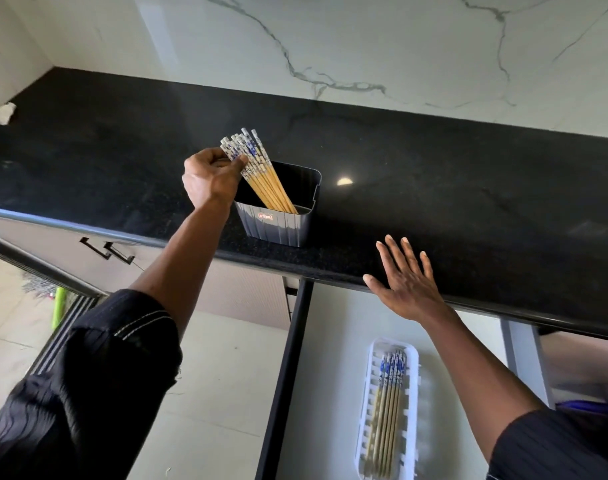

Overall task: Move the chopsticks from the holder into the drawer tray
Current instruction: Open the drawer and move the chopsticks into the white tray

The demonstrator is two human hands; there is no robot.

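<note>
A dark grey ribbed holder (281, 226) stands near the front edge of the black counter. Several bamboo chopsticks (264, 178) with blue-and-white patterned tops lean in it toward the left. My left hand (210, 178) is closed around their patterned tops, thumb pressed against them. My right hand (404, 282) hovers with fingers spread over the counter's front edge, to the right of the holder, holding nothing. Below it, in the open drawer (330, 341), lies a white slotted tray (413, 375) with several chopsticks (387, 410) laid lengthwise in it.
The black counter (468, 188) runs below a white marble backsplash. A crumpled white scrap (3, 114) sits at the far left corner. The drawer's dark side rail (288, 368) runs along its left. Cabinet handles (105, 251) sit lower left, and something green (58, 306) lies on the floor.
</note>
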